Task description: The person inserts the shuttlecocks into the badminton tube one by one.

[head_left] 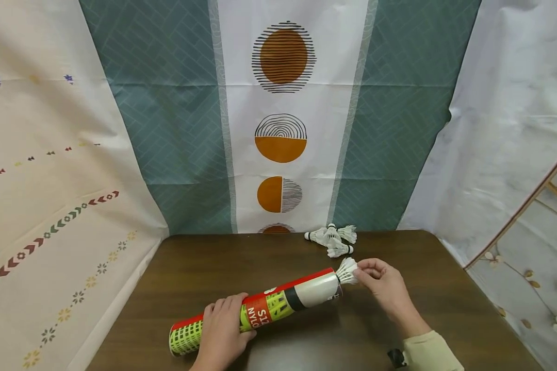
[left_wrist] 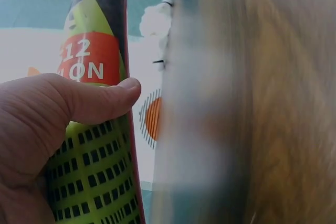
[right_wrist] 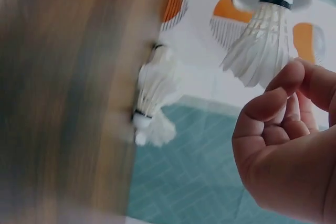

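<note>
Our left hand [head_left: 223, 327] gripped the shuttlecock tube [head_left: 313, 292], right hand [head_left: 386, 288] pinched a shuttlecock's skirt [head_left: 347, 269]; skewed pushing could've bent it.

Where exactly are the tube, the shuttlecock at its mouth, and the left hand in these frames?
Tube [head_left: 259, 311], head view: on its red lettered patch.
Shuttlecock [right_wrist: 260, 48], right wrist view: on its white skirt.
Left hand [head_left: 222, 329], head view: on the back of the hand.
</note>
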Motion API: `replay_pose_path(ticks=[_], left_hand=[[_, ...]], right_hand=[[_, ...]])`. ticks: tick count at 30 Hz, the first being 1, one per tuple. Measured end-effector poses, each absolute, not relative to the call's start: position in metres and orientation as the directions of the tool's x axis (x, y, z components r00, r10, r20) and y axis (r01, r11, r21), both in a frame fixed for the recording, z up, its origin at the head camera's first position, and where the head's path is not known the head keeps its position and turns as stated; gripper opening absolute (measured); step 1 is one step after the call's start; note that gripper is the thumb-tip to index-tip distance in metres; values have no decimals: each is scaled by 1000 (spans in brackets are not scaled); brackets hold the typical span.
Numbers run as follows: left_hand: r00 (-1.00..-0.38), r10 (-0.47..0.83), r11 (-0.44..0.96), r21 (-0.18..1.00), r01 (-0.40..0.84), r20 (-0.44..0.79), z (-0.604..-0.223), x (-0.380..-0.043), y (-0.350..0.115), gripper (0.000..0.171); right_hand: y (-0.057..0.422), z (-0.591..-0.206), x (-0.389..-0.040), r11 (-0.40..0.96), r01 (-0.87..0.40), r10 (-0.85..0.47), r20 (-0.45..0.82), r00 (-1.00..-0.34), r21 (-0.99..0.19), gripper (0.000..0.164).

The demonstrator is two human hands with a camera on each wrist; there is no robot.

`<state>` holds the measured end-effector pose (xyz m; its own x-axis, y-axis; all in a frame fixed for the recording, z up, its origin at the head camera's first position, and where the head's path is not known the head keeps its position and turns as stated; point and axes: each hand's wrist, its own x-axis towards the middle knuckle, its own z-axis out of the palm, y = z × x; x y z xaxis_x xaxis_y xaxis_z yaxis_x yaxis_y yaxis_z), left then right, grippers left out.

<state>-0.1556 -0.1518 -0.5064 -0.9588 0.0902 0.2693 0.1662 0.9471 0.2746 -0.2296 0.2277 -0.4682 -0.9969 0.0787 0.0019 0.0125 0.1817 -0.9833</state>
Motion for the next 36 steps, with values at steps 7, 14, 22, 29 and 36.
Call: replay_pose_path(ticks=[7,14,22,29,36], left_hand=[[-957,69,944,292,154,281,-502,-145,-145,88],[-970,31,939,326,111,241,-496,-137,-142,88],[-977,33,938,331,104,213,-495,-133,-141,88],[-984,27,931,354,89,175,-497,-133,-146,90],[-985,-18,925,376,48,170,-499,-131,-150,91]], right_hand=[[200,-463,-198,79,32,-46,-35,-998,-996,35],[194,-465,-188,68,0,-81,-5,-997,-998,49],[187,-470,-179,137,-67,-189,41,-981,-988,60],[193,-472,-183,138,-96,-278,55,-959,-986,64],[210,-478,-235,461,-215,-77,203,-976,-861,33]])
